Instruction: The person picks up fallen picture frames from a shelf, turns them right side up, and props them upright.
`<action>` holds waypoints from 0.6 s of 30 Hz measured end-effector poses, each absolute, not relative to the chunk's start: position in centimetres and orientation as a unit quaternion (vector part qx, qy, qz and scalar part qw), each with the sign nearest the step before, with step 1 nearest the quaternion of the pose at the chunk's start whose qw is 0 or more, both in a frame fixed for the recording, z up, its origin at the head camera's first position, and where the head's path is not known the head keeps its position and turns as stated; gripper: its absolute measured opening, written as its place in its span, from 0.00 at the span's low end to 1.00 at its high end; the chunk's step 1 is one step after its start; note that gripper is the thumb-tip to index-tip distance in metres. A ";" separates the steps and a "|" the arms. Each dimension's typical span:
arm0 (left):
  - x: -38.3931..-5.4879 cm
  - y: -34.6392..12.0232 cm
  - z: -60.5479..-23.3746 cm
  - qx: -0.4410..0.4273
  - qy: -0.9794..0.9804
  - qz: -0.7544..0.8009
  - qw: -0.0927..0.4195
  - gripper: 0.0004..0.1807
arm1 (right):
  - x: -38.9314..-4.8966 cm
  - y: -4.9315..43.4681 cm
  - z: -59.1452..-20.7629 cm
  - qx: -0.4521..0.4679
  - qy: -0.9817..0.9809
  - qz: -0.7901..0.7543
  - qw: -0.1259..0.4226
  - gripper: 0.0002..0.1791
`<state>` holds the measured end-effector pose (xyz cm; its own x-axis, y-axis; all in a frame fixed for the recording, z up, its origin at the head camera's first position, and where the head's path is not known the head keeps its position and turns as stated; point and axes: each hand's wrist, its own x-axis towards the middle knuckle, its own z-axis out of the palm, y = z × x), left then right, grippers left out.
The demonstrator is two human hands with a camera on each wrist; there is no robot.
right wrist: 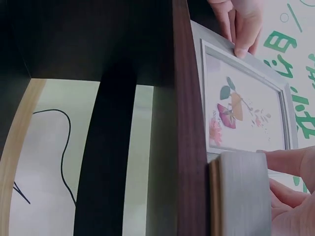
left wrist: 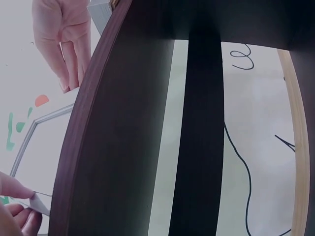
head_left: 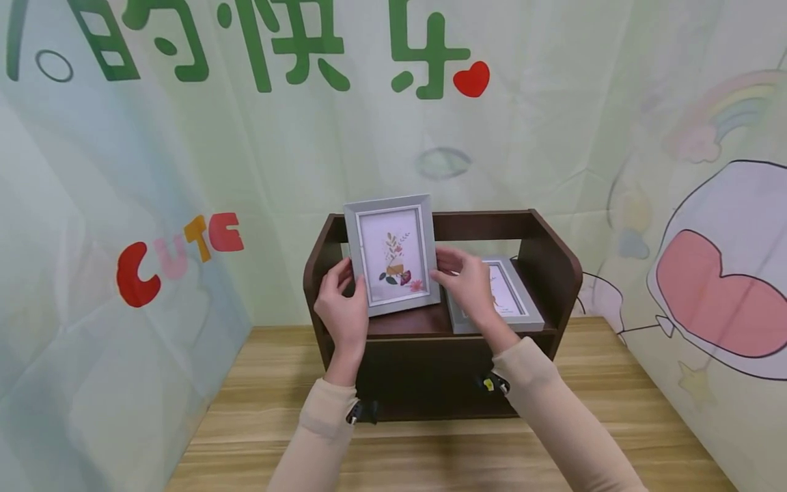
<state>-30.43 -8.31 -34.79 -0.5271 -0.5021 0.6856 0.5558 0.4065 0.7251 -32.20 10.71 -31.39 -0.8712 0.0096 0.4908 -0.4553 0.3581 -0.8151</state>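
Picture frame (head_left: 393,254) | held, tilted slightly left | grey, rectangular | floral print (head_left: 397,266)

Grey is the picture frame (head_left: 352,256) (its print (head_left: 395,268) floral), dark brown the shelf (head_left: 430,376), wood-grained the table (head_left: 246,417).

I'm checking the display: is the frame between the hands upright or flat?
Upright, slightly tilted: the frame faces the head camera, its top above the back rail.
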 end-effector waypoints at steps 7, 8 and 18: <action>-30.4 -8.4 -34.7 -0.011 -0.688 -0.547 0.477 0.16 | -31.6 10.5 -31.6 0.131 -0.790 0.559 0.217 0.22; -30.5 -8.4 -34.6 -0.010 -0.688 -0.548 0.476 0.16 | -31.5 10.5 -31.6 0.129 -0.790 0.558 0.218 0.22; -30.7 -8.2 -34.5 -0.001 -0.687 -0.553 0.471 0.17 | -30.6 10.1 -31.7 0.119 -0.806 0.527 0.240 0.21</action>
<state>-30.73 -8.23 -34.55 -0.5563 -0.5194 0.6486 0.5221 0.3888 0.7591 -30.63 10.12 -31.72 -0.8565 0.0611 0.5126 -0.4451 0.4155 -0.7932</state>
